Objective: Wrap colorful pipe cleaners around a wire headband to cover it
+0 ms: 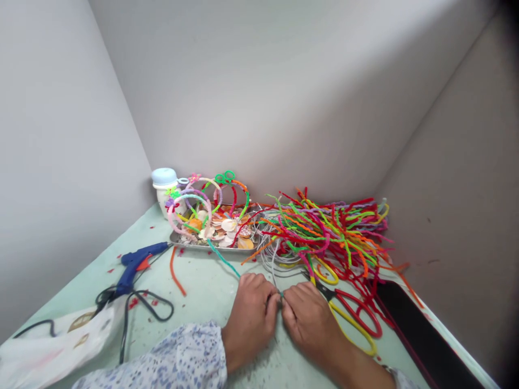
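My left hand [252, 309] is closed at the front middle of the table, pinching a teal pipe cleaner [224, 259] that trails up and left out of the fist. Close beside it, my right hand [308, 313] is closed too, thumb and fingertips together. Between the two hands a small bit of teal shows, and a grey wire [273, 265] runs down to this spot. Both hands seem to work at the join of pipe cleaner and wire; the fingers hide most of it. Red-handled scissors [359, 313] lie just right of my right hand.
Behind stands a metal tray [219, 248] of seashells, with several pipe-cleaner hoops on it. A heap of colored pipe cleaners [320, 227] lies at right, by a dark phone-like slab [417, 329]. At left are a blue glue gun [133, 265], a plastic bag [60, 346] and a lidded bottle [164, 189].
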`<state>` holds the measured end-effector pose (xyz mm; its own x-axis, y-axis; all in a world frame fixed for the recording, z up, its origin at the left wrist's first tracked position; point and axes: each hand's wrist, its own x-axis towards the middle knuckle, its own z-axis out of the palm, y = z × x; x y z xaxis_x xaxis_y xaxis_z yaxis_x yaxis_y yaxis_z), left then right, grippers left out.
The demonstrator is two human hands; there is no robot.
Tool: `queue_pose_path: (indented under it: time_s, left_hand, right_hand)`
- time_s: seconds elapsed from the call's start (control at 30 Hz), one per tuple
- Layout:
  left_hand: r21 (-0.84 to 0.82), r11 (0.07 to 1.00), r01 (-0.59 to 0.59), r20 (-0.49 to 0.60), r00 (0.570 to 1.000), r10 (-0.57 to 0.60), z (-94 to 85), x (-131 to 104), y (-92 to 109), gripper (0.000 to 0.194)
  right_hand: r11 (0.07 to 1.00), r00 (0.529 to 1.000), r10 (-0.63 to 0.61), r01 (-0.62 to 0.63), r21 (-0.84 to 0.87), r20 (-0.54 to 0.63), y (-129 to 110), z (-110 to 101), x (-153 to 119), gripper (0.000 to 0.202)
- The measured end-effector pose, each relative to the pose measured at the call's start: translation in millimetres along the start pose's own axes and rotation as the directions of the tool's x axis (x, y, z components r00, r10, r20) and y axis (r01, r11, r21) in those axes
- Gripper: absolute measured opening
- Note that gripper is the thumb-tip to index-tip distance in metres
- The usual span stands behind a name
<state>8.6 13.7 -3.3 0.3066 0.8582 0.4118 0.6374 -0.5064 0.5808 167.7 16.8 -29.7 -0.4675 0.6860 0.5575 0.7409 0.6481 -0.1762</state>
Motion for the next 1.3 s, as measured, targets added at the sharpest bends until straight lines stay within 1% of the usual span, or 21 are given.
queue_pose_path:
  time_s: [0.1, 0.33, 0.5, 0.73, 0.87, 1.1, 1.3]
  left_hand:
    - [-0.019, 1.0, 0.023, 0.001, 1.0, -0.023, 0.3, 1.1, -1.5, 0.017]
    - [-0.073, 0.997, 0.018, 0.005, 1.0, -0.017, -2.8, 1.1, -1.5, 0.018]
    - [-0.08, 0.997, 0.008, -0.002, 1.0, -0.008, -4.3, -0.6, -0.9, 0.017]
    - [-0.085, 0.996, -0.003, -0.001, 1.0, 0.003, -3.3, -1.4, 0.6, 0.016]
    - [-0.085, 0.996, -0.016, 0.001, 1.0, 0.016, -3.9, -1.8, 1.3, 0.016]
    - [-0.08, 0.997, -0.023, 0.037, 0.999, 0.026, -4.3, -3.8, 4.4, 0.016]
    - [-0.048, 0.999, -0.006, 0.051, 0.999, 0.009, -4.4, -3.6, 6.0, 0.016]
  right_hand:
    - [1.0, 1.0, 0.013, -0.013, -0.002, 0.008, -0.1, -1.6, 2.4, 0.021]
    - [0.996, 0.997, 0.06, -0.064, 0.066, 0.056, -1.0, -11.0, 1.6, 0.021]
    - [0.993, 0.997, 0.038, -0.045, 0.113, 0.065, 0.8, -11.9, 0.5, 0.021]
    - [0.992, 1.0, 0.016, -0.019, 0.126, 0.027, 1.9, -9.1, -4.1, 0.021]
    - [0.992, 0.999, 0.017, -0.021, 0.121, 0.03, 1.5, -9.5, -3.3, 0.021]
    - [0.993, 0.999, 0.007, -0.011, 0.113, 0.036, -0.7, -11.2, -4.7, 0.021]
    - [0.997, 1.0, -0.005, 0.005, 0.08, 0.002, -1.4, -8.1, -4.7, 0.022]
